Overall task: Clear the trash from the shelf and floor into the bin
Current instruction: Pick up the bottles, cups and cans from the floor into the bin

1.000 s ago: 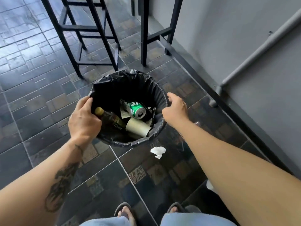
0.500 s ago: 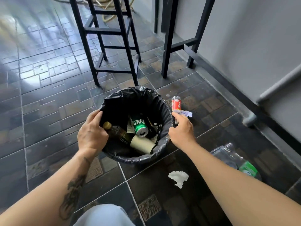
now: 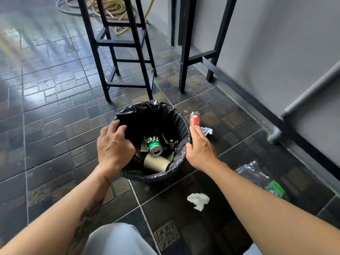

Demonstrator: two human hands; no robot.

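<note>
Bin (image 3: 181,167): black-lined, standing on the tiled floor (image 3: 55,107) just in front of the stool legs (image 3: 117,52). Contents at this moment: one green can (image 3: 153,145), one pale paper cup (image 3: 156,163) lying on its side, dark scraps beneath; a bottle may have sat under the left hand but was hidden.

Left hand (image 3: 114,146): draped over the bin's left rim, fingers curled onto the liner, holding no trash. Right hand (image 3: 199,148): resting at the right rim, fingers extended and apart, tips touching or just short of the red can (image 3: 195,118); grip not closed on anything.

Outstanding on the floor: red can, upright just beside the bin's far right edge; crumpled white tissue (image 3: 207,130) touching or just beside that can; second white tissue (image 3: 198,201) near the bin's near side; crushed clear plastic bottle (image 3: 261,178) with green label, to the right, partly behind the right forearm. Shelf not in view; its state could not be told.

Judged progress: partly done, at least four floor items left.

Change against the earlier frames: the view had risen and pulled back, bringing the red can, far tissue and plastic bottle into sight, plus coiled rope (image 3: 110,8) behind the stool. The right hand had left its rim hold, fingers straightening towards the red can. The left hand stayed on the rim.
</note>
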